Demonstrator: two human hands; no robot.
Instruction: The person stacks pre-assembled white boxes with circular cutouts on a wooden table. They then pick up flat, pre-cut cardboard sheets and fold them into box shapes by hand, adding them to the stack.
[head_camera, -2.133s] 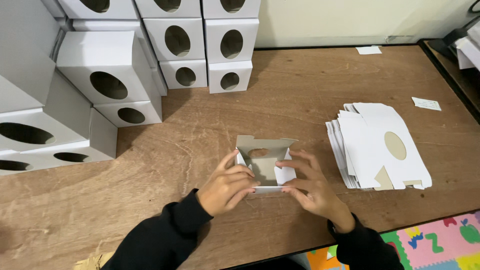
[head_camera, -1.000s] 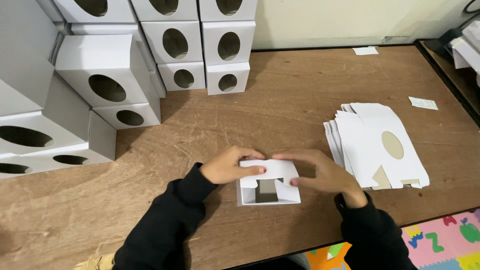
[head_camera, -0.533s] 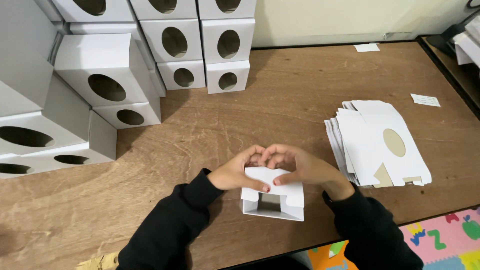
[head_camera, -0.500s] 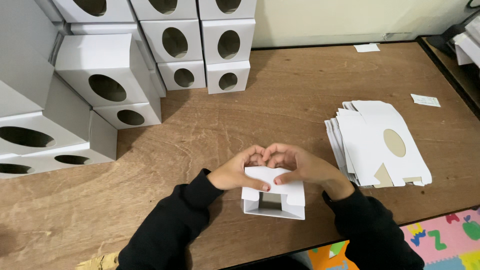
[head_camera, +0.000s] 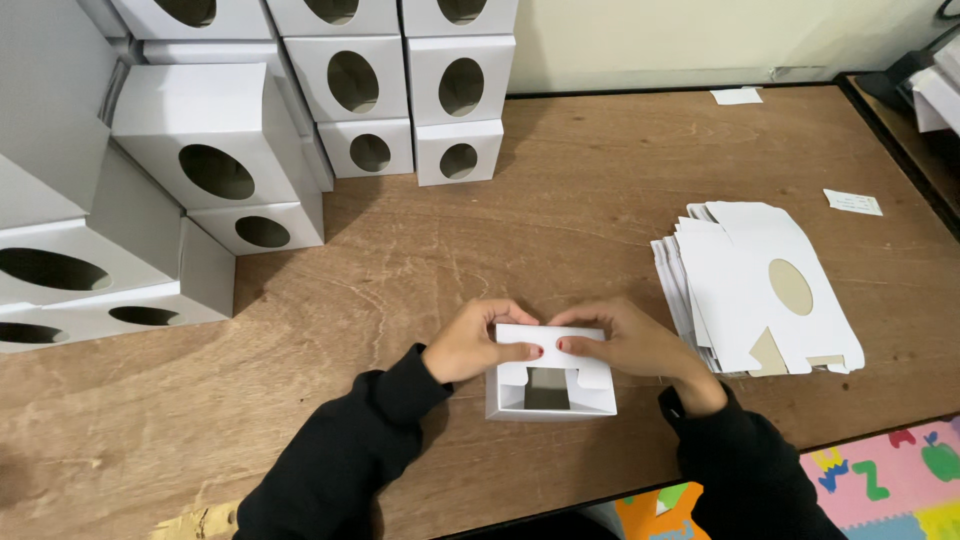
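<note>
A small white cardboard box (head_camera: 550, 385) lies on the brown wooden table (head_camera: 560, 230), its open side facing me, with a flap folded over the top. My left hand (head_camera: 478, 342) holds the box's left top edge, thumb pressing on the flap. My right hand (head_camera: 628, 340) grips the right top edge, its thumb on the same flap. Both thumbs nearly meet at the flap's middle. Black sleeves cover both forearms.
A pile of flat white box blanks with oval cut-outs (head_camera: 755, 285) lies to the right. Stacks of assembled white boxes with oval holes (head_camera: 300, 100) fill the left and back. Small paper slips (head_camera: 853, 202) lie at the right. A colourful foam mat (head_camera: 880, 480) shows below the table edge.
The box was open and held upright with both hands inside it. It has since been laid down and turned, and both thumbs now press the top flap down.
</note>
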